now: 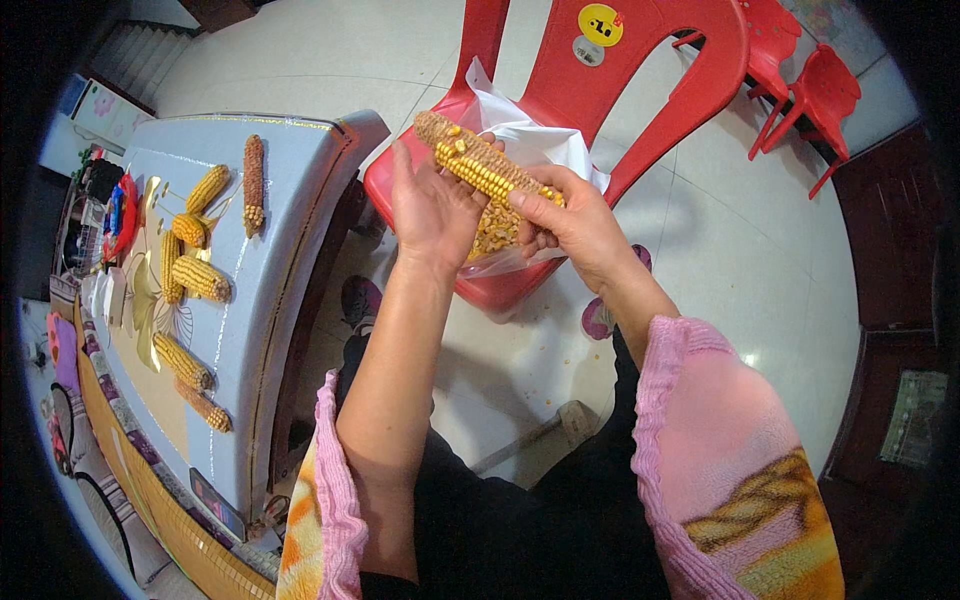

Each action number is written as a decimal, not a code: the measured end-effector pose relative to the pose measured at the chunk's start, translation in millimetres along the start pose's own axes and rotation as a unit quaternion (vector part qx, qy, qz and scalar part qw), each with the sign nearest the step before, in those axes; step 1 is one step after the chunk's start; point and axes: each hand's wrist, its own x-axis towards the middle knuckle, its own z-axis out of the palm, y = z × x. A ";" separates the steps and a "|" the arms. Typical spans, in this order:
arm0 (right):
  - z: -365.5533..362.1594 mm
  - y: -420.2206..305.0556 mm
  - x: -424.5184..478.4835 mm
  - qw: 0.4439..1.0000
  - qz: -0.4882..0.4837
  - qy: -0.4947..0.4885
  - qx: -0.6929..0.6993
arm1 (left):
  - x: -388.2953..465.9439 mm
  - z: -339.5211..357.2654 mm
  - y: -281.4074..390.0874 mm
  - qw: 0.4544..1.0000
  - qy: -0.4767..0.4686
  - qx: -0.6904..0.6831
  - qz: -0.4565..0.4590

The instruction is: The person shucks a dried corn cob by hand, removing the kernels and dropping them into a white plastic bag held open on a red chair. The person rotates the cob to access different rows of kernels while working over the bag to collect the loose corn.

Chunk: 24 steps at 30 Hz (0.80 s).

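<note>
A partly shelled corn cob (491, 161) slants in front of me, with rows of yellow kernels along one side and bare brown cob along the other. My right hand (566, 206) grips its lower right end, thumb on the kernels. Below the cob, my left hand (439, 202) is turned palm up, thumb apart; its fingers pass partly behind the cob, and whether they touch it is unclear. Loose corn kernels (496, 229) lie beneath both hands in a white plastic bag (551, 146), which rests on a red plastic chair (495, 296).
On my left, a cloth-covered table (262, 300) carries several corn cobs (201, 279), a mostly bare cob (253, 184) and a phone-like device (216, 501). Small red chairs (821, 105) stand at the far right. A wooden-looking block (576, 421) is on the tiled floor between my legs.
</note>
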 end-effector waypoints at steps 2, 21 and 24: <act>-2.4 -1.4 0.3 1.000 -0.002 0.001 0.030 | -2.5 4.5 -0.2 1.000 -0.004 -0.015 -0.005; -5.0 -4.8 -0.1 0.992 -0.016 0.023 0.119 | 0.8 4.5 3.4 1.000 -0.004 0.003 0.012; -6.7 -2.5 1.7 0.989 -0.022 0.028 0.141 | 1.8 2.5 3.4 0.999 0.015 0.021 0.027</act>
